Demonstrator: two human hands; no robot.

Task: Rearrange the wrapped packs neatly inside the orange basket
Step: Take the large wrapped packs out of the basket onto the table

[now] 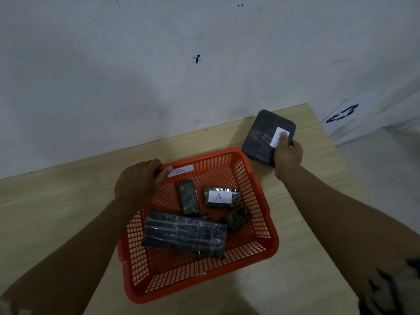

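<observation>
**Square pack held outside the basket's far right corner**

The orange basket (256,201) is the landmark, sitting on the wooden table (56,205). The right hand (288,153) grips a dark, square wrapped pack (261,137) just beyond the basket's far right corner, outside the rim. The thumb presses on the pack's white label (280,137) and the fingers are curled under its near edge, so the hand is closed on the pack. I cannot tell whether the pack rests on the table or is lifted clear of it. Being nearly square, it has no marked long axis; it sits turned so that one corner points toward the basket.

The left hand (138,178) is clamped over the basket's far left rim, knuckles up, beside a white paper tag (180,171) on the far wall. It seems to be steadying the basket.

Inside the basket lie four packs: a long dark pack (184,235) across the near half, its long axis running left to right; a narrow pack (188,197) standing lengthwise toward the far wall; a pack labelled A (221,197) to its right; and a small crumpled pack (237,217) nearer the right wall.

The bare floor at the basket's far right looks the likeliest landing spot, and the right hand is plainly the nearer one. The move would be inward and toward the wearer, over the rim.
</observation>
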